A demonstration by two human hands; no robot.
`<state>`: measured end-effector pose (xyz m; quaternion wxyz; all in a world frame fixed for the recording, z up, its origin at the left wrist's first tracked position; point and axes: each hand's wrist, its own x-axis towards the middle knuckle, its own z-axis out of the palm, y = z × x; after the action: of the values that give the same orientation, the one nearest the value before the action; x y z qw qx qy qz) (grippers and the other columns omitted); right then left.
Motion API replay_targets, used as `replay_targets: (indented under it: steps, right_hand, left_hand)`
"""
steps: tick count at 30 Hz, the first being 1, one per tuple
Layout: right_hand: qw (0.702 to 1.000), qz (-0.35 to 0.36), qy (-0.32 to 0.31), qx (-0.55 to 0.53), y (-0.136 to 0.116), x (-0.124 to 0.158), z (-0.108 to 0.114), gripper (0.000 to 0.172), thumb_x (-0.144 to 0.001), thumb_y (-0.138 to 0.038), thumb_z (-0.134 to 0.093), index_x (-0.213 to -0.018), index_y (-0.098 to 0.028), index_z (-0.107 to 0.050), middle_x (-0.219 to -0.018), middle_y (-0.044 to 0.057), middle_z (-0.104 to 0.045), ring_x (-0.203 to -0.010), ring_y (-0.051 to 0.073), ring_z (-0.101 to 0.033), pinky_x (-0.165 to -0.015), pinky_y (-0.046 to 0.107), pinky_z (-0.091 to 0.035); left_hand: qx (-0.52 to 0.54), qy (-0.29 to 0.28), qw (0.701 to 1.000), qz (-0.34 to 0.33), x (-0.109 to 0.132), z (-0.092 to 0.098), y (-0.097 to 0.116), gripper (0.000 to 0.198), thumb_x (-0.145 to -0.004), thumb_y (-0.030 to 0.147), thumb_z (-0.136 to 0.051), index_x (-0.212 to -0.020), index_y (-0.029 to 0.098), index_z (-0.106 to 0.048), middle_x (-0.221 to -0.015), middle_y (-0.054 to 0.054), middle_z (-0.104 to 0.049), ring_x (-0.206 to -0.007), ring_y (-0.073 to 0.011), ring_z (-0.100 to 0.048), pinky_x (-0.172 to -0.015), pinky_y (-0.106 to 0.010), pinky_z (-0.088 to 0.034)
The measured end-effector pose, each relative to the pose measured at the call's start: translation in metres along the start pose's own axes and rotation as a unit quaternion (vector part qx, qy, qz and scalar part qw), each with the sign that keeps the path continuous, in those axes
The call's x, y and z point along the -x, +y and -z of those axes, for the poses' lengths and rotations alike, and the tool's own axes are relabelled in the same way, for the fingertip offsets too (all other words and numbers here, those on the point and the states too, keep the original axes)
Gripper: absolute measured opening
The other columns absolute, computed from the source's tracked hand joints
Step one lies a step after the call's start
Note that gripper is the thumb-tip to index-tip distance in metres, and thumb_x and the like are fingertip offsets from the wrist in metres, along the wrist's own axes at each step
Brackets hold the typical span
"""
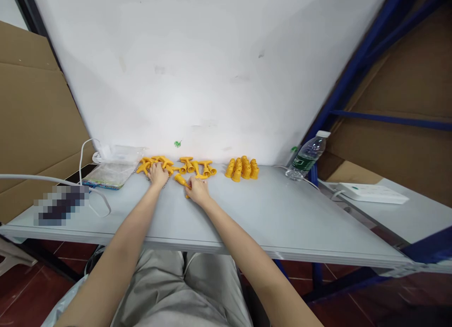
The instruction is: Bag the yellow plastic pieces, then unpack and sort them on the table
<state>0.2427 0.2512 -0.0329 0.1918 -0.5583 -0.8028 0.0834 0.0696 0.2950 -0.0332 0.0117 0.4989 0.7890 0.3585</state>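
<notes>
My right hand (198,190) is closed round a yellow T-handled piece (181,179), its flared, cup-shaped end pointing to the upper left. My left hand (158,175) reaches into a pile of yellow T-shaped handles (144,166), fingers apart over them; the fingertips are partly hidden. Small dark bits, too small to name, lie around this pile. Between the pile and the wall's middle, more T-handled pieces (186,163) lie loosely, several with cup ends facing me. To their right, several yellow cup-shaped parts (242,168) stand close together in rows.
A clear bottle with a green label (306,158) leans at the table's right. Plastic bags (115,169), white cables (104,200) and a blurred-out dark object (61,205) lie at left. Behind is a white panel (212,73); a white power strip (374,194) rests at far right.
</notes>
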Motion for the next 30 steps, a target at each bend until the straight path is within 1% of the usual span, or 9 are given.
replay_targets:
  steps: [3, 6, 8, 10, 14, 17, 20, 27, 30]
  right_hand:
    - [1.000, -0.001, 0.003, -0.002, 0.008, -0.004, 0.001, 0.030, -0.083, -0.017, -0.056, -0.113, -0.017, -0.059, -0.097, 0.009, -0.069, -0.103, 0.024, -0.058, -0.087, 0.034, -0.038]
    - [0.999, 0.005, 0.016, -0.043, 0.021, -0.007, -0.003, 0.042, -0.081, -0.014, -0.055, -0.122, -0.015, -0.058, -0.100, 0.011, -0.070, -0.099, 0.024, -0.061, -0.085, 0.033, -0.043]
    - [0.993, -0.007, 0.060, -0.102, 0.032, -0.010, -0.006, 0.045, -0.079, -0.015, -0.054, -0.123, -0.014, -0.058, -0.103, 0.011, -0.069, -0.096, 0.024, -0.063, -0.084, 0.034, -0.046]
    - [0.975, -0.028, 0.125, -0.182, 0.043, -0.014, -0.009, 0.042, -0.077, -0.019, -0.054, -0.118, -0.016, -0.061, -0.101, 0.010, -0.069, -0.091, 0.024, -0.063, -0.083, 0.036, -0.049]
    - [0.896, -0.049, 0.207, -0.390, 0.057, -0.021, -0.004, 0.027, -0.071, -0.035, -0.062, -0.092, -0.018, -0.064, -0.086, 0.006, -0.070, -0.078, 0.021, -0.064, -0.078, 0.039, -0.054]
    - [0.823, -0.024, 0.189, -0.535, 0.055, -0.021, 0.004, 0.027, -0.063, -0.040, -0.072, -0.078, -0.019, -0.063, -0.079, 0.005, -0.070, -0.076, 0.021, -0.066, -0.078, 0.040, -0.056]
    - [0.777, 0.007, 0.137, -0.615, 0.046, -0.016, 0.011, 0.029, -0.058, -0.038, -0.079, -0.076, -0.019, -0.066, -0.083, 0.006, -0.072, -0.077, 0.022, -0.068, -0.082, 0.042, -0.056]
    - [0.723, 0.031, 0.049, -0.688, 0.035, -0.008, 0.015, 0.041, -0.057, -0.042, -0.084, -0.087, -0.019, -0.069, -0.096, 0.007, -0.073, -0.083, 0.021, -0.070, -0.087, 0.040, -0.054]
    - [0.727, -0.015, 0.044, -0.685, 0.039, -0.011, 0.017, 0.048, -0.058, -0.053, -0.081, -0.088, -0.019, -0.066, -0.092, 0.006, -0.072, -0.080, 0.020, -0.070, -0.078, 0.036, -0.055]
  left_hand:
    - [0.035, 0.052, 0.998, 0.006, 0.009, 0.006, 0.011, 0.036, -0.082, 0.018, -0.051, -0.118, 0.023, -0.057, -0.133, -0.012, -0.056, -0.128, -0.0299, -0.046, -0.105, -0.050, -0.035]
    - [0.098, 0.080, 0.989, -0.074, 0.023, 0.010, 0.017, 0.031, -0.085, 0.018, -0.049, -0.114, 0.020, -0.058, -0.121, -0.011, -0.062, -0.117, -0.0251, -0.054, -0.100, -0.041, -0.042]
    - [0.140, 0.051, 0.979, -0.142, 0.032, 0.011, 0.019, 0.027, -0.088, 0.019, -0.046, -0.111, 0.018, -0.060, -0.104, -0.009, -0.066, -0.099, -0.0205, -0.061, -0.091, -0.034, -0.046]
    - [0.159, -0.011, 0.966, -0.202, 0.039, 0.010, 0.020, 0.026, -0.091, 0.024, -0.044, -0.107, 0.018, -0.062, -0.085, -0.005, -0.067, -0.078, -0.0170, -0.062, -0.079, -0.030, -0.049]
    - [0.144, -0.116, 0.944, -0.273, 0.053, 0.008, 0.023, 0.033, -0.092, 0.039, -0.047, -0.113, 0.021, -0.065, -0.069, 0.000, -0.063, -0.061, -0.0139, -0.057, -0.066, -0.025, -0.047]
    - [0.144, -0.166, 0.926, -0.306, 0.060, 0.007, 0.025, 0.043, -0.091, 0.043, -0.050, -0.129, 0.026, -0.058, -0.078, 0.002, -0.067, -0.057, -0.0113, -0.056, -0.063, -0.023, -0.046]
    - [0.146, -0.177, 0.919, -0.320, 0.061, 0.005, 0.025, 0.044, -0.090, 0.037, -0.050, -0.133, 0.027, -0.056, -0.086, 0.001, -0.068, -0.056, -0.0099, -0.056, -0.063, -0.022, -0.046]
    - [0.161, -0.151, 0.930, -0.295, 0.051, 0.000, 0.020, 0.045, -0.087, 0.026, -0.053, -0.131, 0.023, -0.056, -0.079, 0.001, -0.067, -0.055, -0.0102, -0.054, -0.065, -0.023, -0.048]
    - [0.144, -0.097, 0.943, -0.284, 0.047, 0.003, 0.020, 0.043, -0.086, 0.022, -0.054, -0.129, 0.022, -0.058, -0.094, -0.002, -0.068, -0.061, -0.0106, -0.055, -0.073, -0.025, -0.049]
